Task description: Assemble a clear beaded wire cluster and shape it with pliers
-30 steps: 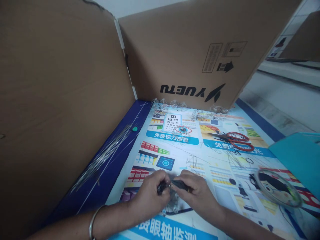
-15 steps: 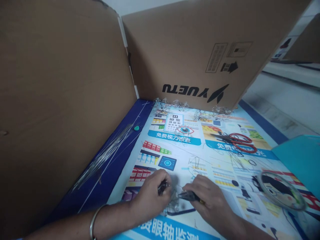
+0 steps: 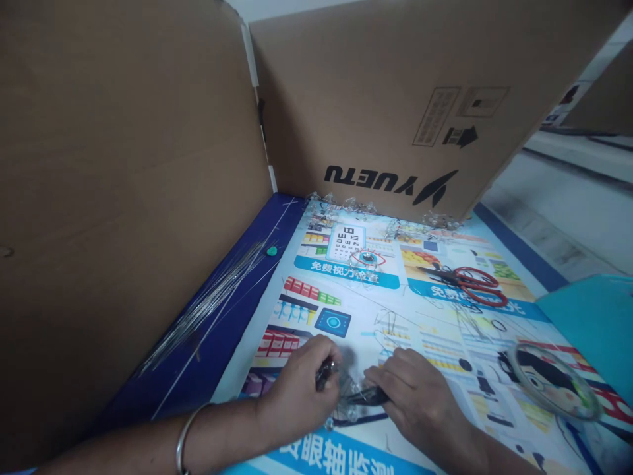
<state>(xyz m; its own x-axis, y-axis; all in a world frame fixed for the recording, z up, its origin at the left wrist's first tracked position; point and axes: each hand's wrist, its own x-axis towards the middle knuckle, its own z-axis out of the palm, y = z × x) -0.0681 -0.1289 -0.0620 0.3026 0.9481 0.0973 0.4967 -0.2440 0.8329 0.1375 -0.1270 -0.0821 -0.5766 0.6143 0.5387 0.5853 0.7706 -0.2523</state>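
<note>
My left hand, a metal bangle on its wrist, is closed around a beaded wire piece. Its visible part looks dark and glossy, and the fingers cover the rest. Closed round the handles of dark pliers, my right hand keeps their nose pointed left, close beside the left fingers. Whether the jaws grip the wire is too blurred to tell. Small clear beads hang or lie just below the plier nose.
Red-handled scissors lie at the right back. A round clear dish stands at the right. Straight wires lie along the left, near a small green lump. Clear beaded pieces line the base of the cardboard wall.
The plier nose has moved left, closer to my left fingers, and the pliers have turned slightly. My left hand still grips the beaded piece. The whole view has shifted a little.
</note>
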